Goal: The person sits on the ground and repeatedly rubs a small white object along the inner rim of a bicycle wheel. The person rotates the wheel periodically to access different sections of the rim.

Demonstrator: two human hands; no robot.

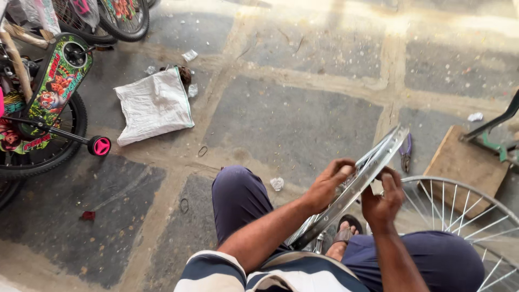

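1. head view, nearest: the person sits on the stone floor [303, 124], knees in dark trousers, a sandalled foot [346, 230] between them.
2. the left hand [330, 184] curls over the near side of a silver wheel rim [357, 184], fingers closed on it.
3. the right hand [383, 200] grips the rim's far side, fingers wrapped on it; the rim stands tilted between both knees.
4. a second spoked wheel [459, 216] lies to the right.
5. farther on, pliers [405, 152] and a wooden board [465, 162].
6. far left, a white sack [154, 105] and a child's bicycle [48, 103].
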